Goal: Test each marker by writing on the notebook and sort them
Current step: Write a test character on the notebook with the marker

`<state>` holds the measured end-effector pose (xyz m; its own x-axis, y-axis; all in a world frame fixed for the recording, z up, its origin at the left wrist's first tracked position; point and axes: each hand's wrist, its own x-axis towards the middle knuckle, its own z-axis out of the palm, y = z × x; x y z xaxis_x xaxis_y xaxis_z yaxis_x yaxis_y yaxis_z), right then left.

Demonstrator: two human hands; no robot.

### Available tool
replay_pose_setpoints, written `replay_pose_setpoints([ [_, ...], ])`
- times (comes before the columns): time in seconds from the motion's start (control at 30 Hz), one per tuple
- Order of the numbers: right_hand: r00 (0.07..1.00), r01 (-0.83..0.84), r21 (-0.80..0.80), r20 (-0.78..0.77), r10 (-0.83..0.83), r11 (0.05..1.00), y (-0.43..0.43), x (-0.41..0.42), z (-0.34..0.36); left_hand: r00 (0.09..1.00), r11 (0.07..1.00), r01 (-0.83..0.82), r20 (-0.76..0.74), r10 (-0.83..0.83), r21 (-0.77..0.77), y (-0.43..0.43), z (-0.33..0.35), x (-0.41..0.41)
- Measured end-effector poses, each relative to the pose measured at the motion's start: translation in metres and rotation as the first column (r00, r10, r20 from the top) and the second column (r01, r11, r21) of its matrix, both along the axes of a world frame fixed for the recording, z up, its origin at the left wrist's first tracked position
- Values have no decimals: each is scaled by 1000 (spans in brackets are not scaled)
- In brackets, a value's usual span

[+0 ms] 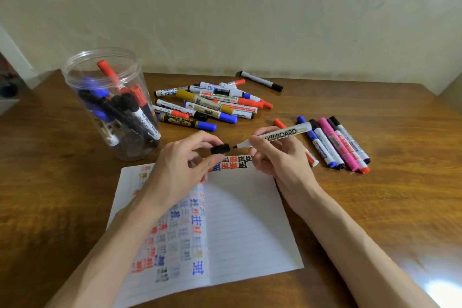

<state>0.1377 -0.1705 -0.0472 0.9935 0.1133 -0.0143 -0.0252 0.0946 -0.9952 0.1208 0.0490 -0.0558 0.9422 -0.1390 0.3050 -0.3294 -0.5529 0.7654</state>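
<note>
Two hands: left hand point(183, 164) pinches the black cap point(220, 149); right hand point(271, 155) grips the whiteboard marker point(282, 133).
Marker: uncapped, over the notebook point(250, 220), at its 12 o'clock edge.
Risk: a misaligned cap could ink the left hand.

Of the person, only two bare arms show. The slim left forearm point(112, 245) fills the lower left of the frame, uncovered from the bottom edge to the wrist. It ends near the centre in the bare left hand point(180, 165), which has long, narrow fingers and faint knuckle ridges. The right forearm point(350, 227), equally uncovered, comes in from the lower right to the bare right hand point(272, 155). Both arms blur toward the bottom edge.
</note>
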Motion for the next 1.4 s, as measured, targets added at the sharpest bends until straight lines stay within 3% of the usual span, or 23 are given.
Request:
replay_pose_setpoints([
  [0.37, 990, -134, 38, -29, 135, 990, 5, -3, 0, 999, 999, 44, 10, -44, -7, -1, 2, -3],
  [0.53, 992, -124, -44, -22, 123, 991, -1, -1, -1, 1000, 999, 25, 6, -25, -23, -1, 4, -3],
  [0.7, 995, -95, 27, -15, 96, 995, -17, 2, 12, 1000, 999, 7, 14, -6, -40, 0, 8, -3],
  [0.93, 975, -154, -324, 102, 196, 933, -37, 3, 18, 998, 1000, 3, 59, -3, -3, 4, 9, -4],
  [1.27, 963, -76, -393, 209, 170, 916, -27, 3, 5, 997, 997, -56, 57, 59, -52, 3, 4, -5],
  [1.4, 961, -78, -339, 226, 161, 938, -24, 1, 5, 997, 995, -57, 41, 60, -77, 1, 5, -7],
])
